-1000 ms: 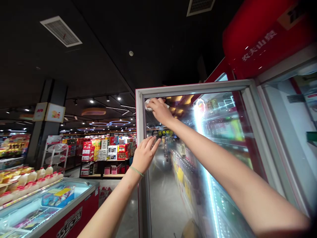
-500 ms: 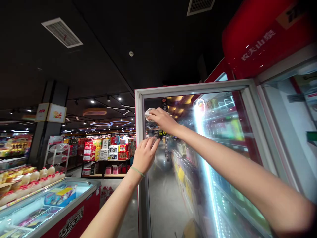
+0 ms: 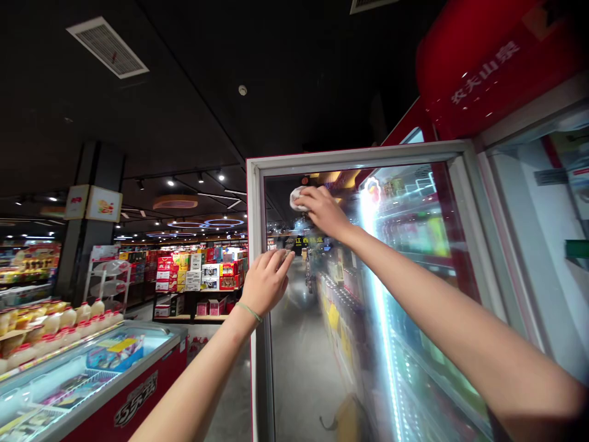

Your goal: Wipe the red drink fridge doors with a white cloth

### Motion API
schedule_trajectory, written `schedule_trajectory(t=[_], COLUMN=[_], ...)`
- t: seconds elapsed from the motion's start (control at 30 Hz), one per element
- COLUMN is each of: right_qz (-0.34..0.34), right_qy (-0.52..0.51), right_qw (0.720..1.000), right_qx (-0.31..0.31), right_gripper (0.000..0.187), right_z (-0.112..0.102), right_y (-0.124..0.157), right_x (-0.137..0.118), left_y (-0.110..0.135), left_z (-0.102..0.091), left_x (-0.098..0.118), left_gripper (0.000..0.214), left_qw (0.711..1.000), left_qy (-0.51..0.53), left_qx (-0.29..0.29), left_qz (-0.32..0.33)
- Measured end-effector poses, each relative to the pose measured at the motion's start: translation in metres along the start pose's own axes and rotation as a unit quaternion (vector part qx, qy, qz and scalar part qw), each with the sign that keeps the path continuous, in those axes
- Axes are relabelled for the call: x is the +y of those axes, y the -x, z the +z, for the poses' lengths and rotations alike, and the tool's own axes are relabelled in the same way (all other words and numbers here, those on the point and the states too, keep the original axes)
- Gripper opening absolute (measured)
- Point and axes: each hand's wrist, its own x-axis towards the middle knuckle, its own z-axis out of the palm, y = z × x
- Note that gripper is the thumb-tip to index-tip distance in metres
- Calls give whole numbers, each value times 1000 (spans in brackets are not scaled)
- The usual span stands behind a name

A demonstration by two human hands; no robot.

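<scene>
A swung-out glass fridge door (image 3: 350, 156) with a pale frame stands in front of me. My right hand (image 3: 322, 209) presses a small white cloth (image 3: 295, 198) against the glass near the door's top left corner, fingers curled over it. My left hand (image 3: 265, 282), a thin green band on its wrist, holds the door's left edge at mid height, fingers wrapped round the frame.
A red drinks fridge (image 3: 488, 67) with white lettering rises on the right, its interior open. A red chest freezer (image 3: 133, 393) with a glass lid stands low left, bottles behind it. Stacked red and white boxes (image 3: 197, 276) fill the far aisle.
My right hand slid the cloth down the left side of the glass, then up and right along its top. My left hand stayed on the door's edge.
</scene>
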Motion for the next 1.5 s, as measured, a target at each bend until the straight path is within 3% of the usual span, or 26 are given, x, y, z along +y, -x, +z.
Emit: schedule_trajectory(t=[0.1, 0.3, 0.47, 0.63, 0.8, 0.97, 1.17, 1.23, 1.37, 1.5], right_qz=[60, -66, -1, -58, 10, -42, 114, 124, 77, 165], right_qy=[-5, -26, -16, -9, 4, -9, -2, -6, -18, -5], right_qw=[997, 995, 1000, 996, 1000, 997, 989, 986, 995, 974], right_qx=[48, -68, -12, -60, -19, -61, 99, 107, 54, 157], right_gripper=[46, 44, 44, 41, 44, 43, 46, 45, 46, 42], right_z=[8, 20, 18, 15, 12, 10, -14, -15, -22, -36], right_y=[-11, -16, -16, -6, -3, 6, 33, 38, 42, 50], right_x=[-5, -30, -28, -31, -31, -35, -4, -5, 0, 14], left_y=[-1, 4, 11, 10, 7, 6, 0, -8, -24, -26], left_z=[-1, -4, -5, -6, -8, -10, -15, -15, -10, -6], left_x=[2, -2, -7, -5, 1, 0, 8, 16, 31, 38], left_gripper=[52, 53, 53, 51, 49, 51, 49, 47, 51, 52], left_qw=[1000, 999, 998, 998, 998, 997, 997, 998, 996, 995], left_qy=[-2, -19, -28, -38, -45, -39, -45, -46, -30, -28], left_qx=[-1, 2, -3, -6, -39, -72, -58, -38, -17, 5], left_qz=[7, 39, 64, 57, 30, 10, -8, -35, -78, -92])
